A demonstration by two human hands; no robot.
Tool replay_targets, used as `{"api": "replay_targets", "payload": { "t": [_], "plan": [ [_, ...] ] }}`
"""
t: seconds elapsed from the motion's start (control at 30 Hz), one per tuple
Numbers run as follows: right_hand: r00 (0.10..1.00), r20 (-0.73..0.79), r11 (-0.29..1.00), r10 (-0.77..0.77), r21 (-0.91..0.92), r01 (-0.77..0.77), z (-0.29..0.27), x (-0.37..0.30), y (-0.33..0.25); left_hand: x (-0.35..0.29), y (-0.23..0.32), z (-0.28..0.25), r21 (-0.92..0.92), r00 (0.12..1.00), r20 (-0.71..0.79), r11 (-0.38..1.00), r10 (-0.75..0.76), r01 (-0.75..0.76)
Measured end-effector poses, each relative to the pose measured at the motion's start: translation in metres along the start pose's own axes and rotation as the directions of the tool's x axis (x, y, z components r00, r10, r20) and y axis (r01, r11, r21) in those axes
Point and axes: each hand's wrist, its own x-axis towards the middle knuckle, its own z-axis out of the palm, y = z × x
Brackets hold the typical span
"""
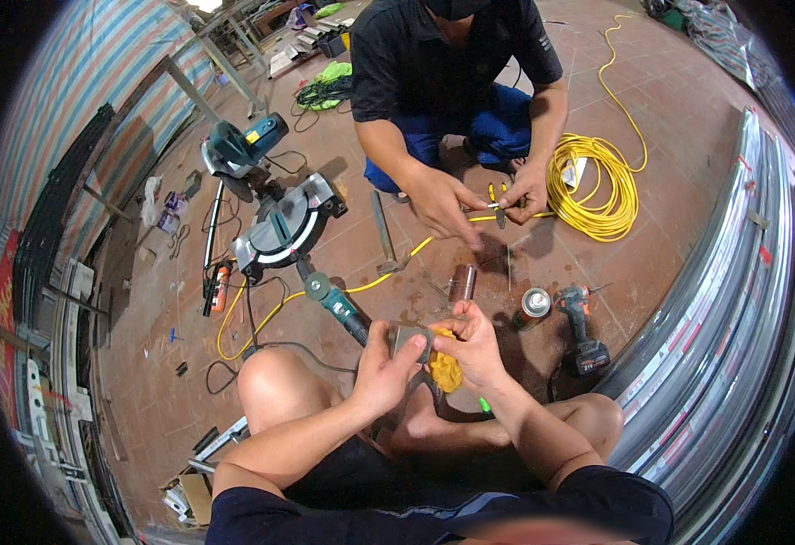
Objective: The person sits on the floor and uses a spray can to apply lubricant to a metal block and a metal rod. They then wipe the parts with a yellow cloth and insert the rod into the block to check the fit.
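My left hand (384, 368) is closed round a small grey, square-edged block (413, 340), its thumb lying across the face. Close beside it, my right hand (477, 350) has its fingers bent, with the thumb reaching the block's right edge. A crumpled yellow cloth (446, 371) hangs under the right hand's fingers, gripped there as far as I can see. Just beyond that hand is a dark reddish-brown cylinder (463, 282). An angle grinder (341, 307) lies on the floor ahead of my left hand.
A person (457, 82) crouches opposite, both hands at yellow-handled pliers (497, 195). A coiled yellow cord (602, 195) lies near them. A cordless drill (581, 331) and a spray can (535, 303) stand right; a mitre saw (284, 222) is left. Wrapped metal profiles (715, 309) line the right.
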Motion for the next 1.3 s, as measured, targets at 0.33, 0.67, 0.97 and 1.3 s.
{"api": "replay_targets", "payload": {
  "t": [0.33, 0.67, 0.97, 1.3],
  "plan": [
    [0.921, 0.065, 0.727, -0.384, -0.595, 0.344, 0.015, -0.015, 0.03, 0.008, 0.001, 0.0, -0.241, 0.986, -0.129, 0.968, -0.106, 0.073],
    [0.835, 0.249, 0.395, -0.491, -0.79, 0.468, 0.01, -0.012, 0.009, 0.01, -0.002, -0.012, -0.183, 0.983, -0.118, 0.976, -0.142, 0.119],
    [0.949, -0.021, 0.931, 0.314, -0.191, -0.312, 0.005, 0.003, -0.009, 0.017, -0.006, -0.021, 0.415, 0.978, -0.009, 0.891, 0.208, -0.185],
    [0.85, 0.328, 0.271, -0.412, -0.846, 0.458, 0.02, -0.013, -0.004, 0.02, -0.004, -0.02, -0.215, 0.965, -0.05, 0.946, -0.259, 0.242]
  ]
}}
